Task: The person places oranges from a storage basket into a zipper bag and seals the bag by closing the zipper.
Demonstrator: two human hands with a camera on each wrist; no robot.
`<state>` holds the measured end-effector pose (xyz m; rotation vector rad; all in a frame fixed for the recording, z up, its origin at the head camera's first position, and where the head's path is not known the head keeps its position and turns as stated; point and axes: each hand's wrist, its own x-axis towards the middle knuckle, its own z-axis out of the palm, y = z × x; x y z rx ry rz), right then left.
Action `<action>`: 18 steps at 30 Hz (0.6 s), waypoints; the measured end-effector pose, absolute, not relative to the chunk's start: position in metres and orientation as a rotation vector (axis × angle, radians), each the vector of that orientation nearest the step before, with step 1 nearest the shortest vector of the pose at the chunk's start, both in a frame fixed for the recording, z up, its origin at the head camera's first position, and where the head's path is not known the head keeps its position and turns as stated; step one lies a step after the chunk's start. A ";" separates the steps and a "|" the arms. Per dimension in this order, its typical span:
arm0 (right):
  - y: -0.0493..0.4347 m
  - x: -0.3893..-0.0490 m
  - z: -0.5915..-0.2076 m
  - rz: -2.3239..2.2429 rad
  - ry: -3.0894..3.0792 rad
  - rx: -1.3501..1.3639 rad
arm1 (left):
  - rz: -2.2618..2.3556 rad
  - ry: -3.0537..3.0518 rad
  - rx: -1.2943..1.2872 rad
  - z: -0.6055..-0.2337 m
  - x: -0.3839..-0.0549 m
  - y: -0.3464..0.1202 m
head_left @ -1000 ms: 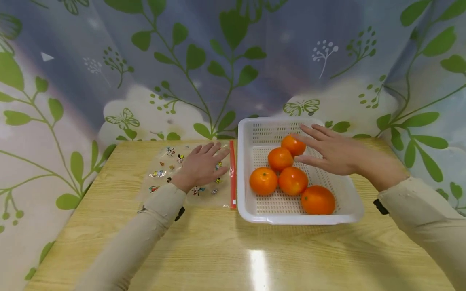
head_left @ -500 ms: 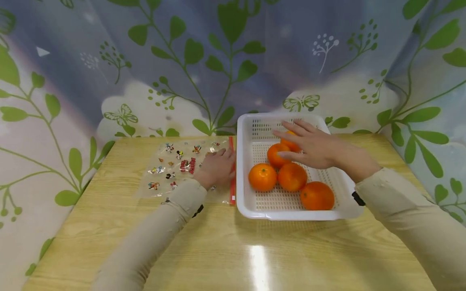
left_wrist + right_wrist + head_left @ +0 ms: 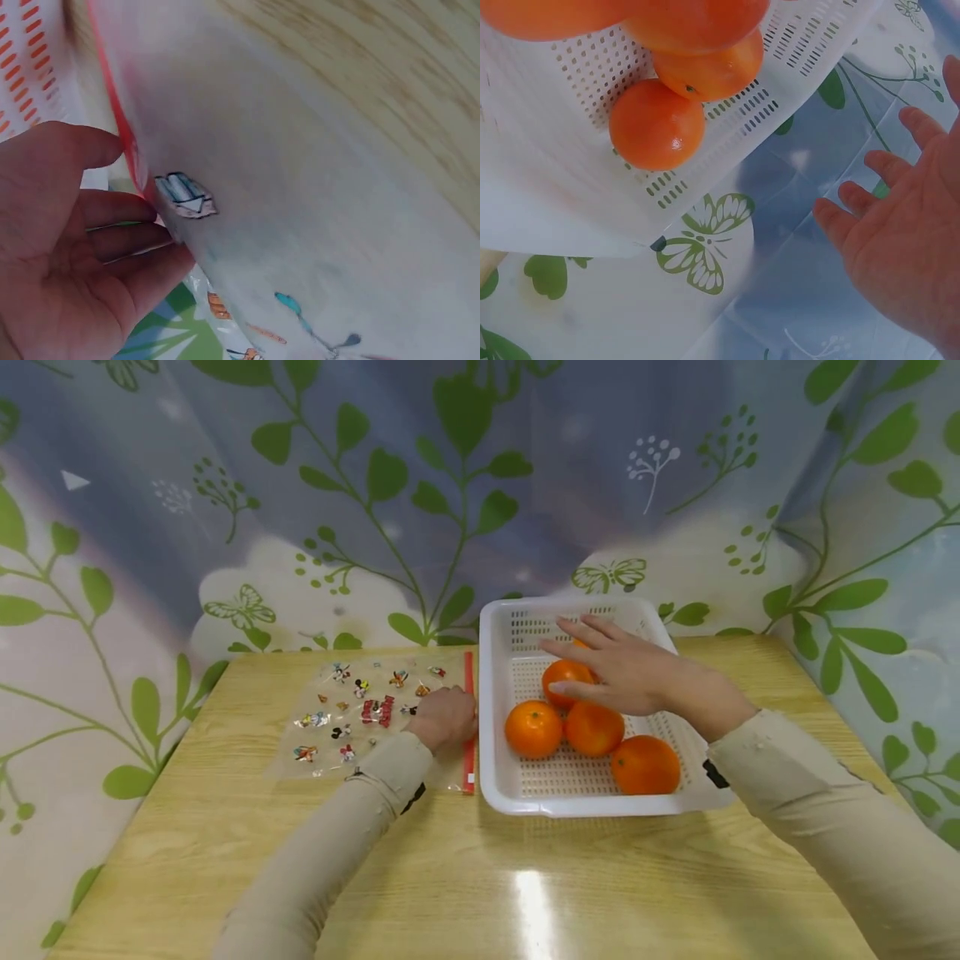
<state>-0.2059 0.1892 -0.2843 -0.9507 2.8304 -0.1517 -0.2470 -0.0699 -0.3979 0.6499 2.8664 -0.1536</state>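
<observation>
A clear plastic zip bag (image 3: 330, 735) printed with small cartoon figures lies flat on the table, left of the basket. My left hand (image 3: 445, 718) pinches the bag's red zip edge (image 3: 469, 760). The left wrist view has the thumb on one side of that edge and the fingertips (image 3: 161, 262) at the other. Over the white slotted plastic basket (image 3: 585, 807), my right hand (image 3: 622, 672) hovers with spread, straight fingers and grips nothing. Several oranges (image 3: 534, 729) sit in the basket; the hand partly covers the rear ones in the head view.
The basket stands close beside the bag's red edge, its back near a leaf-and-butterfly patterned curtain (image 3: 420, 527). Pale wooden table surface (image 3: 420, 868) extends in front of both.
My left hand has moved right from the middle of the bag to its red edge, and its fingers have curled. My right hand has shifted left over the oranges.
</observation>
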 end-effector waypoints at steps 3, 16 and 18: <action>0.189 -0.205 -0.287 -0.150 2.819 -0.945 | -0.115 2.864 0.658 -0.401 -0.248 -0.070; 0.198 -0.198 -0.296 -0.161 2.813 -0.938 | -0.116 2.887 0.609 -0.406 -0.247 -0.063; 0.198 -0.197 -0.297 -0.171 2.813 -0.933 | -0.080 2.918 0.603 -0.406 -0.248 -0.064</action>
